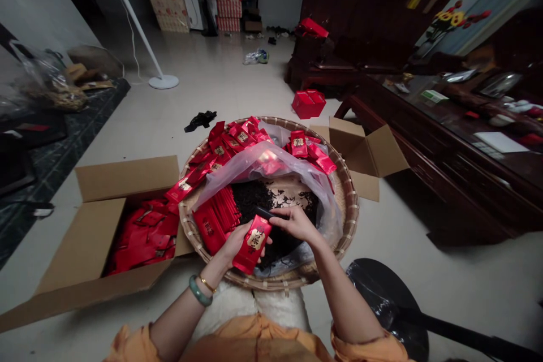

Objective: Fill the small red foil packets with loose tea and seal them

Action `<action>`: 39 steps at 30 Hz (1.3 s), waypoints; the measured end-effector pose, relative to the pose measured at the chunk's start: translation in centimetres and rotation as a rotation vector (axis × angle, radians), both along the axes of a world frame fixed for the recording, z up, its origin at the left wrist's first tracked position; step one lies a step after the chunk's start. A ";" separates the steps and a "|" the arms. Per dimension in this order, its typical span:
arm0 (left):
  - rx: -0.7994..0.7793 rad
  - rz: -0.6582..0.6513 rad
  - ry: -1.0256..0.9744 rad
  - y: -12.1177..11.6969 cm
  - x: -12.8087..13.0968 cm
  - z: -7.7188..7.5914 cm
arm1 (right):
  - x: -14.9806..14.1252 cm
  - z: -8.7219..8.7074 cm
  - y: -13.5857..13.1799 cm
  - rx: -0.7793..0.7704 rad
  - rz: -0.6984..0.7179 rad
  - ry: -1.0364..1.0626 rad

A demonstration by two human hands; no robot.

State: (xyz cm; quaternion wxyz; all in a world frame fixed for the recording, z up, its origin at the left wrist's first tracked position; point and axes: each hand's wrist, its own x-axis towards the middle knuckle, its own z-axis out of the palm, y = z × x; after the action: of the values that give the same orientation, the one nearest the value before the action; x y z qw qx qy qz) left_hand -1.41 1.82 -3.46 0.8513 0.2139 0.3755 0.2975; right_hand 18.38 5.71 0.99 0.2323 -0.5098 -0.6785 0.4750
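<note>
**A:** fingers?

**B:** left hand (235, 244) closed round a red foil sachet (253, 245), gold-printed face up, fingers wrapped behind it; right hand (297, 223) narrow pinch on a slim dark strip (267, 214); can't tell what the strip is.

**A:** sachet axis?

**B:** long axis tilted; lower end points down-left, toward the person's lap; upper end points up-right, toward the right fingers; right hand is nearer that upper end; strip sits right at it; can't tell if they touch.

**A:** what's under the fingers?

**B:** loose dark tea leaves (271, 232) directly below and just beyond, lying in a round bamboo basket (350, 209); clear plastic bag (258, 167) draped over the far side of the leaves; stack of red sachets (214, 220) just left of the left hand.

**A:** further out?

**B:** more loose red sachets (241, 138) past the bag, on the basket's far side; open cardboard carton (127, 178) left of the left hand, red sachets inside; second carton (369, 150) on the floor beyond the right hand.
</note>
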 end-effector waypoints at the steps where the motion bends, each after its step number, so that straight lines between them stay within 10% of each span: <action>1: 0.004 0.003 -0.004 0.0 -0.1 0.0 | 0.0 -0.1 0.0 0.007 -0.007 -0.002; 39: -0.051 -0.007 0.021 0.5 0.2 1.6 | -0.2 -1.0 -0.2 0.028 -0.112 -0.009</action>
State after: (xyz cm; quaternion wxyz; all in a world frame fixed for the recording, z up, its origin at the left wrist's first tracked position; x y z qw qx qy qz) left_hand -1.19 2.33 -1.87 0.8536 0.1965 0.3910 0.2827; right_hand 18.21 5.47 0.02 0.2628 -0.5460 -0.6565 0.4493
